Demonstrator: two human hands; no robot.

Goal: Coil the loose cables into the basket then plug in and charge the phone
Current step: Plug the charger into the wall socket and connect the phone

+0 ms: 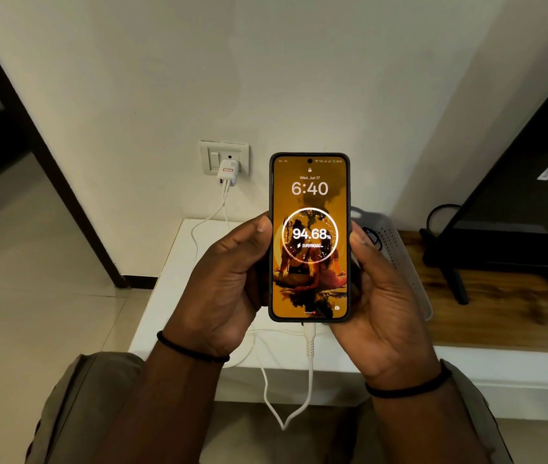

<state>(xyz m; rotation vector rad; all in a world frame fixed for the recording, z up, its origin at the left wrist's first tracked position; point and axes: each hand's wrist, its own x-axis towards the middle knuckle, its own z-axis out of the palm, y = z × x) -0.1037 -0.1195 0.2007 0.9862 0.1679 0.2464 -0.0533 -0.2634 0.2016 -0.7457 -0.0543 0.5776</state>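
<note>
Now the phone is gripped upright between the left hand and right hand, likely so the charging readout can be checked. Below them the white cable is plugged in; beyond the left hand, the charger; behind the right, the basket.

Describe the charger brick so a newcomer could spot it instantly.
Start at the pale wall behind the white shelf. Low on it sits a switch plate, left of the phone held in both hands. The charger brick is the small white block plugged into that plate, with a red label and a white cable hanging from it.
</note>
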